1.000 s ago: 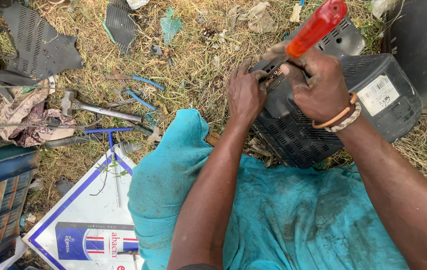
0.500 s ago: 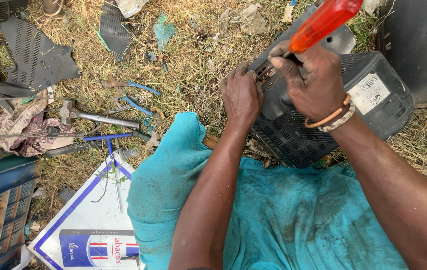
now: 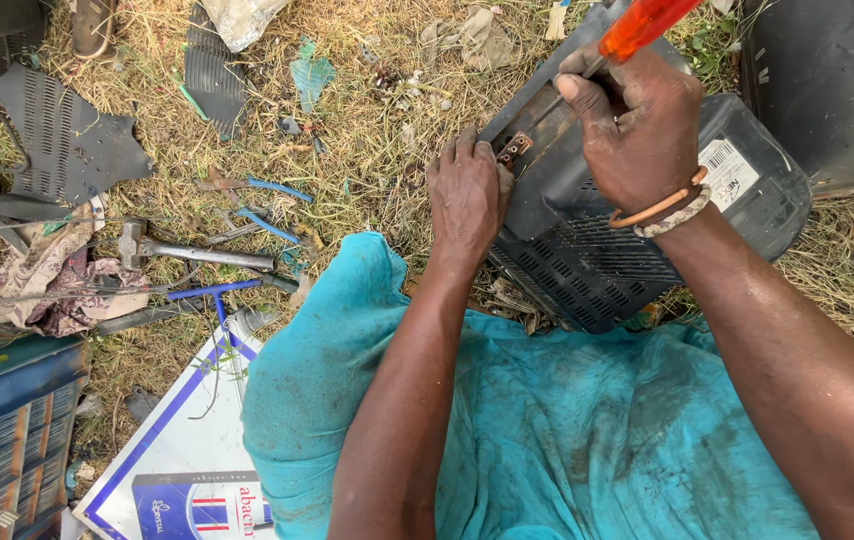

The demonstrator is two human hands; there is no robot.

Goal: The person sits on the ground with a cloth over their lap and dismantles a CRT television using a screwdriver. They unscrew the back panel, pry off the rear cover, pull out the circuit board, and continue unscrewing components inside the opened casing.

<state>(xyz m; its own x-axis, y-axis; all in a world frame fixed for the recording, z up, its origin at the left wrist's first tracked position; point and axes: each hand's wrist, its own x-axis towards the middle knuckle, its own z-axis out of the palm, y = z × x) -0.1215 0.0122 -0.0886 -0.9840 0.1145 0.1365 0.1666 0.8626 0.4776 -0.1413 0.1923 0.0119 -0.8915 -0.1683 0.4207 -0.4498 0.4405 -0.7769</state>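
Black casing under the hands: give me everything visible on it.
The black casing looks like moulded plastic, dusty and scuffed, with rounded corners. It lies tilted on dry grass, against the person's teal-clad lap. Its near side carries rows of vent slots; a white sticker sits near its right end. A small brownish connector block shows at its upper left edge, beside the left hand, which presses on that edge. The right hand rests on top, gripping an orange-handled screwdriver; its tip is hidden.

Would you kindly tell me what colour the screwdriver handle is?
Translucent orange-red, seen in the head view: the screwdriver handle sticks up from the right hand.
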